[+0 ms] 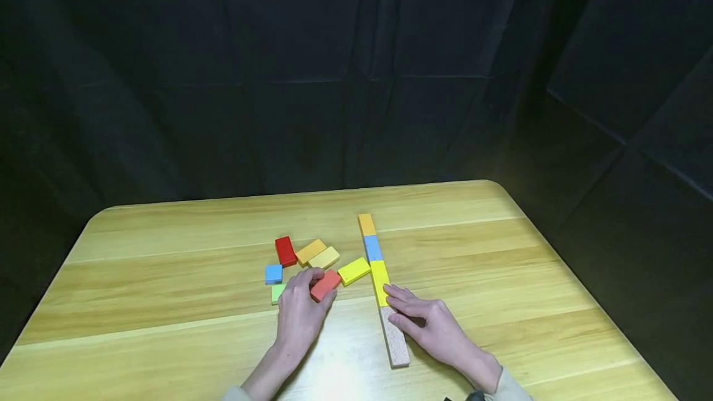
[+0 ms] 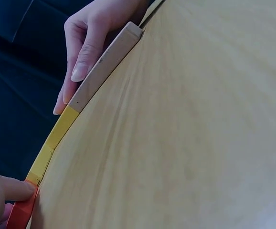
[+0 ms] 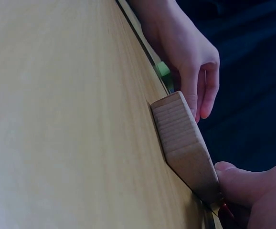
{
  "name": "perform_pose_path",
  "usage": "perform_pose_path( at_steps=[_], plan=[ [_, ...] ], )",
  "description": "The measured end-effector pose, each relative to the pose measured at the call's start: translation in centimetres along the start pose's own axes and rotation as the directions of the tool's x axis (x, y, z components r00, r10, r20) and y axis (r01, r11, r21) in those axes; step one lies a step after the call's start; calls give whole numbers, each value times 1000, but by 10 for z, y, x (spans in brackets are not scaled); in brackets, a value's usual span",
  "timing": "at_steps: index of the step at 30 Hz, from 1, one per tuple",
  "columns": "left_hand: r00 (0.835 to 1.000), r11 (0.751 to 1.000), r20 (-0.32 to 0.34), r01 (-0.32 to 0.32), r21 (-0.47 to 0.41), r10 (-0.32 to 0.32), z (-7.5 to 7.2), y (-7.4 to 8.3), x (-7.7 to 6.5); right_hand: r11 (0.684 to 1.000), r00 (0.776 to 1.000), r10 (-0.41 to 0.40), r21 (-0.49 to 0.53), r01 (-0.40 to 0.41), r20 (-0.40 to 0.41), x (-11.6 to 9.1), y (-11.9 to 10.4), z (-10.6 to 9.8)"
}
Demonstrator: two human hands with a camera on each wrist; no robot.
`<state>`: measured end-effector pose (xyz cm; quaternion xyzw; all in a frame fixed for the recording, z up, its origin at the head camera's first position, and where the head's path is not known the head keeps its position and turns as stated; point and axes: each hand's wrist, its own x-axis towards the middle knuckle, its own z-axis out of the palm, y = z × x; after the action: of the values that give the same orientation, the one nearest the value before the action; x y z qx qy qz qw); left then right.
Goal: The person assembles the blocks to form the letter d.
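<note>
A row of wooden blocks runs away from the person: a speckled plain block (image 1: 395, 339) nearest, then a yellow block (image 1: 379, 277), a blue block (image 1: 372, 249) and an orange block (image 1: 366, 224). My right hand (image 1: 431, 323) rests along the row's right side, fingers fairly straight, with fingertips at the yellow block and thumb at the plain one. Left of the row, my left hand (image 1: 301, 311) pinches a coral-red block (image 1: 325, 285) between thumb and fingers. Another yellow block (image 1: 354, 271) lies slanted between that block and the row.
Beyond the left hand lie a dark red block (image 1: 286, 252), an orange block (image 1: 311, 252) and a pale yellow block (image 1: 324, 258). A small blue block (image 1: 273, 274) and a partly hidden green block (image 1: 278, 293) sit left of it. Dark curtains (image 1: 312, 79) hang behind the wooden table (image 1: 167, 302).
</note>
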<state>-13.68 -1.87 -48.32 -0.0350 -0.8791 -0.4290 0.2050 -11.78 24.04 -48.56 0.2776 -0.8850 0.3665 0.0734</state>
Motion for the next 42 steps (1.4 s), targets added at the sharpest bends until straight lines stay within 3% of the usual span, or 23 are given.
perform_pose_path(
  at_steps=[7,14,36,42],
  plan=[
    [1000,1000,-19,-2,-16,2,-1,-3,0,1000,1000,4,-1,-4,6,0,-1,-1],
    [997,998,-82,-2,-68,-4,-4,-7,3,1000,1000,12,1,-12,8,-1,-1,-1],
    [995,998,-96,7,-57,-12,-9,-16,10,999,998,48,16,-48,31,-1,-4,-2],
    [992,999,-128,1,-52,-8,-16,-21,15,999,999,41,10,-41,29,0,-5,-2]
  ],
)
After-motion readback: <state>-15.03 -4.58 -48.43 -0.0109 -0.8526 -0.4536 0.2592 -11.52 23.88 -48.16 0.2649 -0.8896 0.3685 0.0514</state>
